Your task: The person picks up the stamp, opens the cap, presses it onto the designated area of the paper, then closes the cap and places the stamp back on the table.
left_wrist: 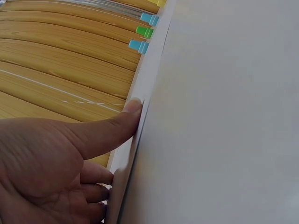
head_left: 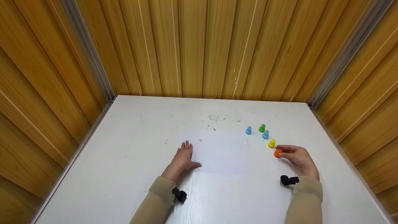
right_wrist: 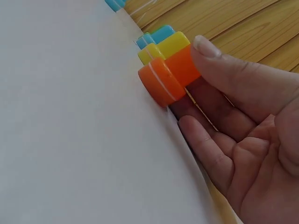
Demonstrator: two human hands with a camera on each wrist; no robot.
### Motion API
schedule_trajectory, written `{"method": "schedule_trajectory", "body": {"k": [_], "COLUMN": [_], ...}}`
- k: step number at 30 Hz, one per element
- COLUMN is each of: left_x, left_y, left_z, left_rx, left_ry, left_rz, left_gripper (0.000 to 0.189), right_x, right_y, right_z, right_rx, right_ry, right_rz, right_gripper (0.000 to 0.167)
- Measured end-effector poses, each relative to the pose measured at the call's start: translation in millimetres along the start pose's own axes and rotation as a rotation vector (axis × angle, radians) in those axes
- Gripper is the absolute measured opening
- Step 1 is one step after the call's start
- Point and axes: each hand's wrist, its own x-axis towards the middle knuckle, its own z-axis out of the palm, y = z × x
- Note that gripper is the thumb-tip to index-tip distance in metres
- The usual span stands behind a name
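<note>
My right hand point(head_left: 300, 158) pinches an orange stamp point(head_left: 277, 153) between thumb and fingers at the right of the table. This stamp point(right_wrist: 163, 81) has a wide base with a thin pale line and a narrower handle. Just beyond it stands a yellow stamp point(head_left: 271, 143). A blue stamp point(head_left: 265, 134), a green stamp point(head_left: 262, 128) and another blue stamp point(head_left: 248, 130) stand farther back. My left hand point(head_left: 183, 157) rests with spread fingers on the left edge of a white sheet of paper point(head_left: 220, 155), its thumb point(left_wrist: 117, 123) extended.
The white table point(head_left: 102, 174) carries scattered dark smudges point(head_left: 213, 118) behind the paper. Wood-patterned panels point(head_left: 192, 49) wall in the back and both sides. A small black device point(head_left: 179, 195) sits at the left wrist, another black device point(head_left: 289, 180) at the right.
</note>
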Motion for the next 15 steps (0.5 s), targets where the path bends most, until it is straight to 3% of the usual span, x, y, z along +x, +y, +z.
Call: {"method": "schedule_trajectory", "body": {"k": [15], "left_x": [0.5], "left_y": [-1.6], "left_z": [-1.2], "left_rx": [0.013], "left_ry": [-0.010], "left_rz": [0.020], "left_gripper": [0.104], "right_x": [1.0], "right_y": [1.3], "right_z": [1.0], "right_rx": [-0.141], "right_ry": [0.018], "right_rz": [-0.024], "right_gripper": [0.060]}}
